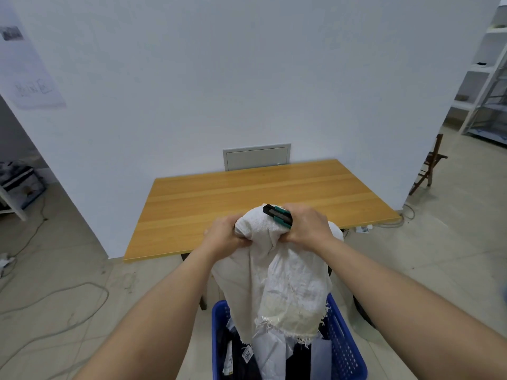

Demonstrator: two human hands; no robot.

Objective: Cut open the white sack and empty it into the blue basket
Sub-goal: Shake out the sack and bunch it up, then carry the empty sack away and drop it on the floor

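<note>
Blue basket: one blue basket (pixel 346 349) with perforated walls sits at the bottom centre of the frame, on the tiled floor.
Basket contents: dark and pale packaged items (pixel 247 357) lie inside it; their number cannot be told.
White sack: one white sack (pixel 285 272) hangs upside down over the basket, its frayed, cut mouth low at the basket's rim, with pale bags spilling from it into the basket.
Left hand: the left hand (pixel 223 234), centre of the frame, clutches the bunched upper end of the sack, fingers curled into the weave.
Right hand: the right hand (pixel 307 224), just right of centre, grips the same bunched end and also pins one utility knife (pixel 277 213) against it.
Knife: black and green, lying slantwise on top of the sack's upper end; whether its blade is out cannot be told.
Table: one wooden table (pixel 247 193) stands behind the hands, mid-frame, its far edge against the white wall.
Wall panel: one small grey panel (pixel 256 156) is set in the wall above the table's far edge.
Cables: cables (pixel 55 292) trail over the floor at lower left.
Chair: one wooden folding chair (pixel 430 165) stands at the right edge.
Shelving: white shelving (pixel 485 69) fills the upper right.
</note>
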